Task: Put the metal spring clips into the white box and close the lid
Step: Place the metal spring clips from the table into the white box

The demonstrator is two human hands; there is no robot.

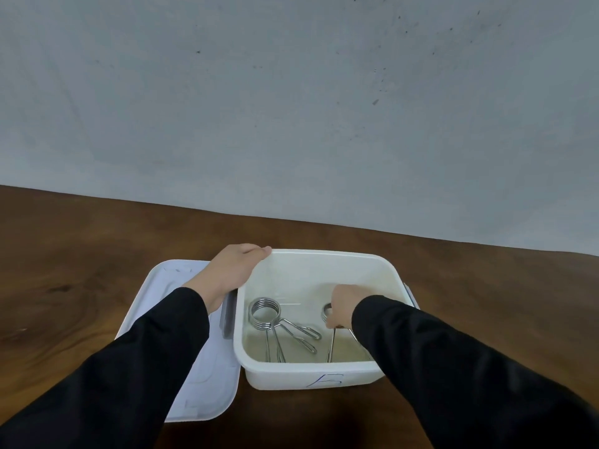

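The white box (311,377) stands open on the wooden table, a blue mark on its front wall. One metal spring clip (275,322) lies inside on the left, coil up, handles pointing toward me. My right hand (340,306) is down inside the box on the right, closed on a second spring clip (331,343); its coil peeks out beside my fingers and its handles reach toward the front wall. My left hand (235,268) grips the box's far left rim. The pale lid (207,380) lies flat on the table left of the box, partly under my left arm.
The dark wooden table (81,270) runs to a grey wall (291,108) behind the box. Grey latches (227,319) stick out on the box's left and right sides. My black sleeves cover the lower part of the view.
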